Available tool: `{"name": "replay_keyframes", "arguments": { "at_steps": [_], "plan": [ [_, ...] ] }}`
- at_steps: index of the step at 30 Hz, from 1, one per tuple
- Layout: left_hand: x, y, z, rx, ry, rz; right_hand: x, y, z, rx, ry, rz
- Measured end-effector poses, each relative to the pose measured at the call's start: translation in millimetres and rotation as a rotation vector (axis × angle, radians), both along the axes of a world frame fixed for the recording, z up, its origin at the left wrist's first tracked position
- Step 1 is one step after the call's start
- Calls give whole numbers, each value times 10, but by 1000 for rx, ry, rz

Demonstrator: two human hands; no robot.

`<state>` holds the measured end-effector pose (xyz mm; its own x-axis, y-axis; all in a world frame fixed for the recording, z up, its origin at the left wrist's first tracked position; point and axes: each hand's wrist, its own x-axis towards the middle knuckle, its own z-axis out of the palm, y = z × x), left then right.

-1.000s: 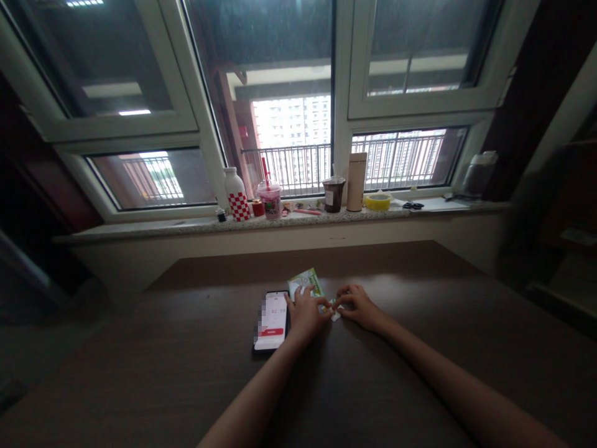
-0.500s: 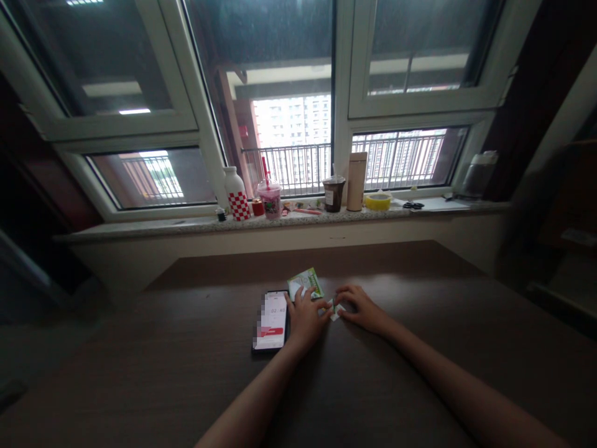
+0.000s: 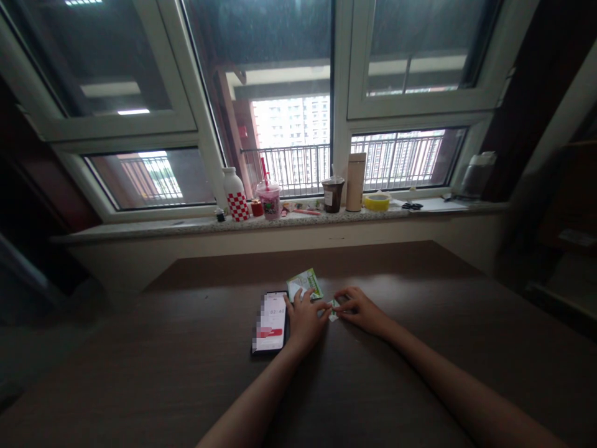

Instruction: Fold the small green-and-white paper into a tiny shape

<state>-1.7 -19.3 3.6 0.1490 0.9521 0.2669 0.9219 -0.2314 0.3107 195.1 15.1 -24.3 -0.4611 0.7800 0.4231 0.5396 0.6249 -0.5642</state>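
A small white and green piece [image 3: 333, 310] lies on the brown table between my hands. My left hand [image 3: 306, 317] rests with fingers spread, its thumb and a fingertip at the piece's left side, other fingers over the lower edge of a green and white packet [image 3: 311, 281]. From the right, my right hand [image 3: 359, 309] has thumb and index finger closed on the piece's edge, the remaining fingers curled. A phone [image 3: 271, 323] with a lit screen lies just left of my left hand.
Behind the brown table [image 3: 186, 311] runs a window sill [image 3: 196, 228]. On it stand a checkered bottle [image 3: 237, 199], a pink cup [image 3: 269, 201], a dark cup [image 3: 333, 195], a tan flask [image 3: 356, 182], yellow tape [image 3: 377, 201] and black scissors [image 3: 412, 206].
My right thumb and index finger have moved slightly left and closer together at the small piece. My left hand has barely moved.
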Motion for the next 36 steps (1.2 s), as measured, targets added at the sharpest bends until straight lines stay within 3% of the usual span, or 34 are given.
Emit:
{"name": "replay_keyframes", "arguments": {
  "at_steps": [12, 36],
  "plan": [
    [7, -7, 2, 17, 4, 0, 5, -99, 138, 35, -25, 43],
    [-8, 5, -40, 47, 0, -11, 26, -121, 110, 118, -62, 91]
  ]
}}
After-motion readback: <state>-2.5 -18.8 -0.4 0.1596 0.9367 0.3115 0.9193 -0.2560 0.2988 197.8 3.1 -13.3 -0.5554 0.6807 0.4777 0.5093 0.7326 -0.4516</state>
